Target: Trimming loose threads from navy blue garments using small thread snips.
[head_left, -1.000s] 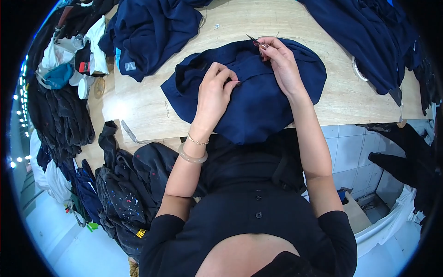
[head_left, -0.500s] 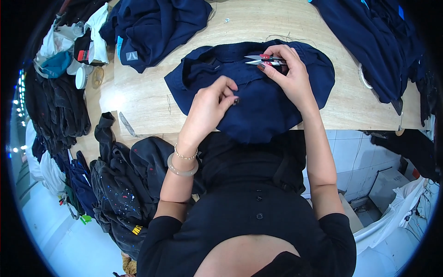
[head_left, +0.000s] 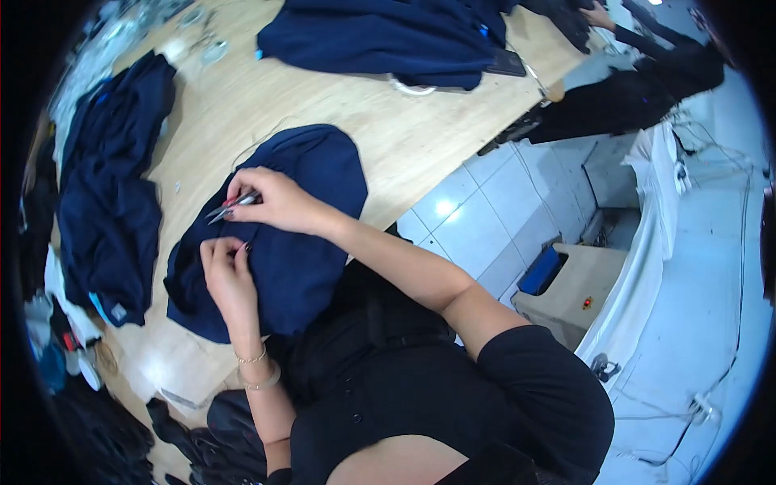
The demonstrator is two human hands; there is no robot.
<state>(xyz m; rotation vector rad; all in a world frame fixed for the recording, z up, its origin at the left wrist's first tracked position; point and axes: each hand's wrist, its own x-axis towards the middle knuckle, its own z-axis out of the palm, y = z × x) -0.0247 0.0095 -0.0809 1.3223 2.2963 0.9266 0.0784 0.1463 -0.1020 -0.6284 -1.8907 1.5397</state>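
Note:
A dark navy garment (head_left: 303, 271) lies bunched on the wooden table in front of me, its near edge against my body. Over its far part, my right hand (head_left: 279, 202) is closed around small thread snips (head_left: 218, 214) with red on the handle. Their pointed silver blades stick out toward the left, slightly parted. My left hand (head_left: 229, 275) rests on the garment just nearer to me, fingers curled and thumb close to the fingertips. Whatever it may pinch is too small to make out.
More navy garments lie at the left (head_left: 109, 194) and the far side (head_left: 380, 36) of the wooden table (head_left: 404, 125). A white ring (head_left: 412, 87) sits by the far pile. Beyond the table's right corner is a person in black (head_left: 638, 89). A beige box-shaped stool (head_left: 574, 283) stands on the tiled floor.
The view has swung to the right, bringing the person in black and more floor into sight. My right hand still holds the snips; my left fingers have drawn closer together.

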